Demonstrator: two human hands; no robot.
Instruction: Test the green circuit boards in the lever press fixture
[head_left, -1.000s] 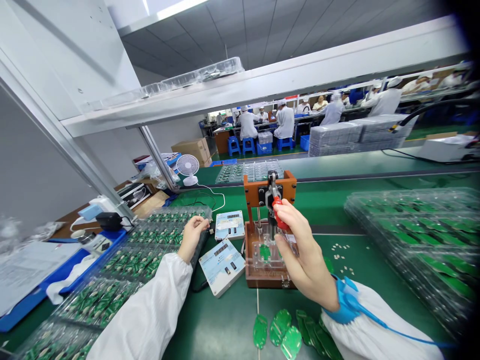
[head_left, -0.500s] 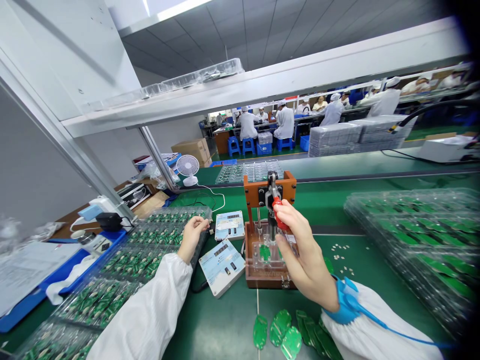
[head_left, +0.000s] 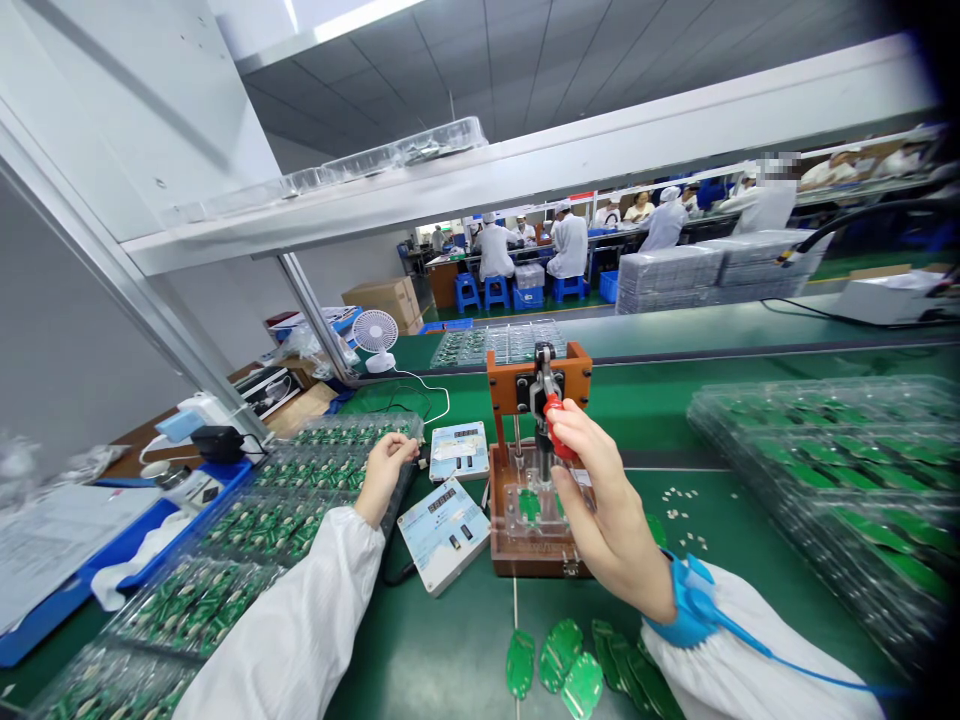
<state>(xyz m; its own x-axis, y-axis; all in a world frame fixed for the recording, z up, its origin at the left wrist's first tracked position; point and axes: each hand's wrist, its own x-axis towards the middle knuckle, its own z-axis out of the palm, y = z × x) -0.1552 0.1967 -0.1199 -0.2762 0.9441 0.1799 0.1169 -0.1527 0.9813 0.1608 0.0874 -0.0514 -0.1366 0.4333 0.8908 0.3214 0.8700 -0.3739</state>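
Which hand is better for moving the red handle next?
Probably the right hand: its fingers are on the red handle, while the left hand is away, beside a display box.

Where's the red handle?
In the head view, just right of centre, the red handle is in the right hand, before the orange frame.

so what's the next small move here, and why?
Probably ease the red handle up with the right hand, to free the board. That hand is on the handle, which slants down; the board sits in the jig below, and the left hand is clear of it. Whether the press is fully down, I can't tell.
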